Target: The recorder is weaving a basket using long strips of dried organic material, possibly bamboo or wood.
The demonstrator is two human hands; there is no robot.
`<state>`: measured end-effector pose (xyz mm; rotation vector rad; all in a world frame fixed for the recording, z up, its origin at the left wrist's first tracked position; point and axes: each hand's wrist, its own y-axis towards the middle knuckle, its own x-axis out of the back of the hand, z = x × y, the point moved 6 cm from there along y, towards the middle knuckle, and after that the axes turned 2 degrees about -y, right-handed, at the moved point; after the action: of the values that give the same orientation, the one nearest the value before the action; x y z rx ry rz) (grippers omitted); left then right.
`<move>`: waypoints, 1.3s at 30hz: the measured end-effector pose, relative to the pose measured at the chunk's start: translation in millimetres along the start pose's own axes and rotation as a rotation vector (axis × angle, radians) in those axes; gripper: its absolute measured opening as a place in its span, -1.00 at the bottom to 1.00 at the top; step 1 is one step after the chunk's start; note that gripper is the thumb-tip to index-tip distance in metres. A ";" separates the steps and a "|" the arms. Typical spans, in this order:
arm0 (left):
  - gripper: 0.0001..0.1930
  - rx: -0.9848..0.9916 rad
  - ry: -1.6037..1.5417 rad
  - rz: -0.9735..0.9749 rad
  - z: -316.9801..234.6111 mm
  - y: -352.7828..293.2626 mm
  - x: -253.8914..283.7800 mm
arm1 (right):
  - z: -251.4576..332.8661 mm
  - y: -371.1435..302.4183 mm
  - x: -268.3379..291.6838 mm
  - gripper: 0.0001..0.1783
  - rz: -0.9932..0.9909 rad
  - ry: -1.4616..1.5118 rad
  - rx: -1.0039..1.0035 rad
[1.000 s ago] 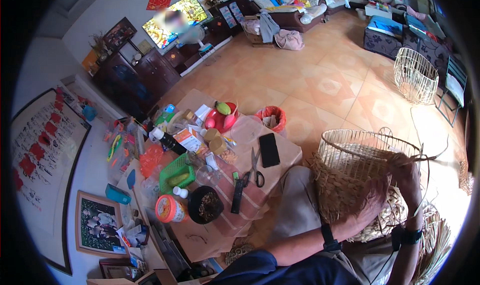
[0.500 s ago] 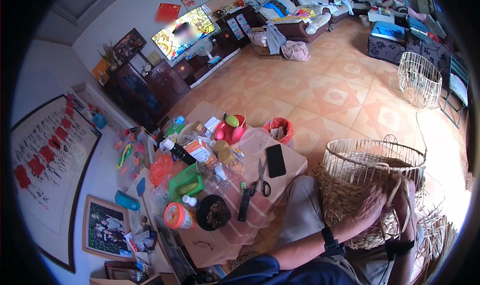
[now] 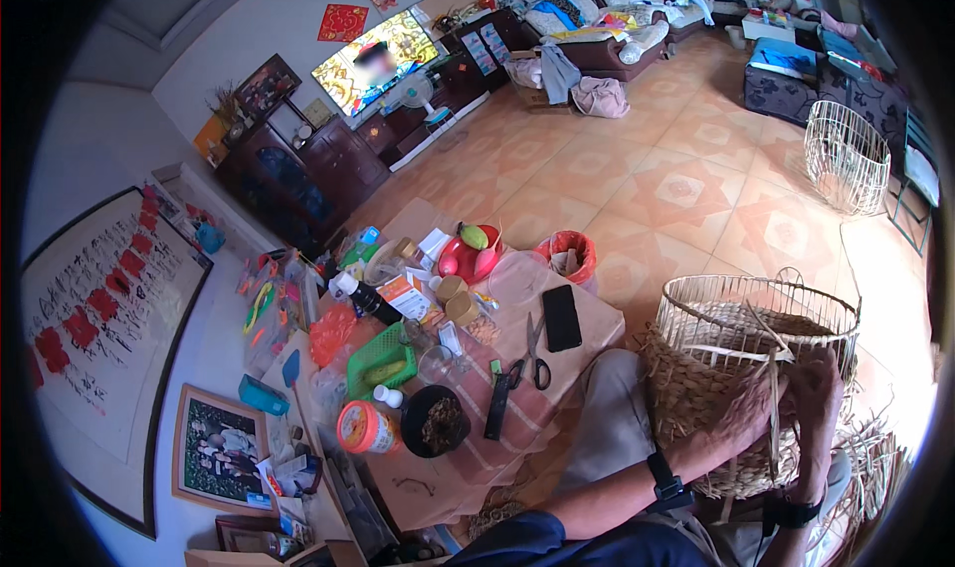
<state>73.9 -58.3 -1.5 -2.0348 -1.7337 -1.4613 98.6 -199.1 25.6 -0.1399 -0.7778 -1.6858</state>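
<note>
Between my knees stands a round basket (image 3: 686, 408), its lower wall woven from tan plant fibre and its upper ribs bare up to a thin rim. My left hand (image 3: 754, 396) lies against the basket's near right side, fingers bent around a flat fibre strand (image 3: 774, 393). Close beside it, my right hand (image 3: 818, 380) is closed, its fingertips pinching at the same spot; what exactly they grip is partly hidden. The strand rises from the hands toward the rim, with a bent end inside the ribs.
Left of me, a low table bears scissors (image 3: 537, 353), a black phone (image 3: 562, 318), a dark bowl (image 3: 435, 423) and a green basket (image 3: 382, 363). A red-lined bin (image 3: 569, 257) stands behind it. Loose fibre (image 3: 875, 468) lies at my right; an unwoven frame (image 3: 846, 159) stands farther off.
The strand that looped over my right hand now runs upright between the hands, its bent end above the woven wall. My right hand has turned slightly. The whole view has shifted a little.
</note>
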 end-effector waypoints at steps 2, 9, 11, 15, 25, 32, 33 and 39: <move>-0.49 -0.005 -0.072 0.032 -11.6 0.0 16.0 | -0.5 -3.1 4.2 -0.80 -0.009 -0.020 -0.008; -0.34 0.054 -0.124 0.106 -10.7 -1.1 22.9 | -41.0 -47.1 19.4 -0.81 -0.142 0.642 -0.422; -0.32 0.029 -0.079 0.072 -16.3 -1.4 27.0 | -69.6 -53.1 26.6 -0.82 -0.156 0.685 -0.463; -0.34 0.028 0.037 0.100 -21.0 -1.0 19.3 | -91.7 -35.9 33.2 -0.82 -0.136 0.857 -0.574; -0.55 -0.013 0.058 -0.066 -12.9 -9.2 26.6 | 4.0 7.7 14.9 -0.85 0.370 -0.258 -0.254; -0.51 0.039 -0.062 0.023 -20.7 5.3 43.3 | -55.3 -66.9 61.9 -0.56 -0.044 0.213 -0.346; -0.57 0.088 0.050 0.092 -22.7 3.9 44.6 | -41.8 -71.5 65.1 -0.51 0.005 -0.318 0.043; -0.62 -0.143 0.252 -0.104 -48.5 10.1 53.3 | -15.7 -42.8 29.2 -0.70 0.149 0.116 -0.247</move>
<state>48.0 -53.4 66.3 -1.7504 -1.6977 -1.8323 56.4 -229.4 10.0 -0.2632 -0.4596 -1.6270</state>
